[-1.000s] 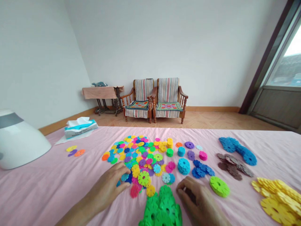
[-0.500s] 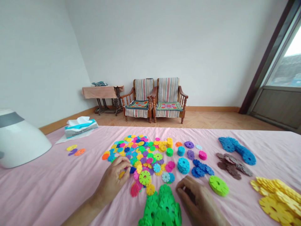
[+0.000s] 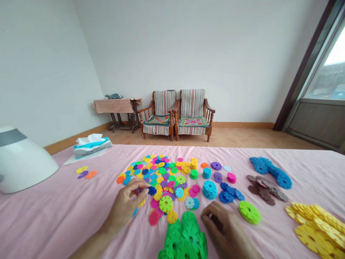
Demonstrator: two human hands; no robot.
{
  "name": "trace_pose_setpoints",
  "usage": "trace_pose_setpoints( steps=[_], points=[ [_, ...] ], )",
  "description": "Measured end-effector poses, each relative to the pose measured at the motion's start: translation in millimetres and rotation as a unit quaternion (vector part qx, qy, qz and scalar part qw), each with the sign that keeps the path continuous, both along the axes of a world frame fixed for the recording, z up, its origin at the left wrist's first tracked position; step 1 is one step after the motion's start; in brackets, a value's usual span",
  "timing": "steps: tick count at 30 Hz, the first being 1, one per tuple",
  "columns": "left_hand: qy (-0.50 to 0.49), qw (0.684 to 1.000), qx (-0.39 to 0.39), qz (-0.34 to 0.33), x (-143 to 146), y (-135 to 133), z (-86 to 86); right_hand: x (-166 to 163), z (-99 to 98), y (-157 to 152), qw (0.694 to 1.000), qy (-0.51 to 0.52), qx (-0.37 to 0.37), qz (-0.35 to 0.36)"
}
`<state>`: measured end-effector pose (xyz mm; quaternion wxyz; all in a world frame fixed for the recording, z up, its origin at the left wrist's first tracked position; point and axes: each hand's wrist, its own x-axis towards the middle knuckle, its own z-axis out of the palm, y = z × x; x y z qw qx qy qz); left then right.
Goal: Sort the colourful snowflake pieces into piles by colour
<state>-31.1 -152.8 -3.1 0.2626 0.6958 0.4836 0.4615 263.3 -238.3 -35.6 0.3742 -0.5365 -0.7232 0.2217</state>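
At the left edge of a mixed heap of coloured snowflake discs (image 3: 161,176), my left hand (image 3: 128,199) pinches a dark blue snowflake disc (image 3: 152,190) between thumb and fingertips. The disc faces me, over other pieces. My right hand (image 3: 225,226) rests on the cloth with its fingers loosely curled; nothing shows in it, though the palm is in shadow. Just left of it lies a pile of large green discs (image 3: 185,237). A lime green stack (image 3: 249,212) is to its right, and a light blue stack (image 3: 209,189) stands beyond it.
On the pink cloth (image 3: 67,216), blue discs (image 3: 271,171), brown discs (image 3: 266,189) and large yellow discs (image 3: 320,230) lie in piles on the right. At the left are a tissue box (image 3: 93,147), a white appliance (image 3: 24,165) and a few loose discs (image 3: 86,173).
My left hand has shifted slightly left, and the dark blue disc at its fingertips has risen a little and turned more toward me. My right hand stays put.
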Motion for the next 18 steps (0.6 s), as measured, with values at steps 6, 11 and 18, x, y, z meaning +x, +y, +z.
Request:
trace_pose_setpoints(
  steps=[6, 11, 18],
  points=[
    [-0.162, 0.976, -0.146, -0.008, 8.1, -5.9, 4.9, 0.3, 2.2, -1.2, 1.000, 0.003, -0.004, -0.001],
    [-0.319, 0.912, -0.257, -0.011, 9.8, -6.4, -2.1, 0.9, 0.9, -1.2, 1.000, -0.003, -0.008, 0.003],
    [-0.349, 0.895, -0.279, -0.004, 9.1, -10.5, 4.0, 0.1, 2.5, -1.9, 1.000, -0.009, -0.007, 0.000]
  ],
)
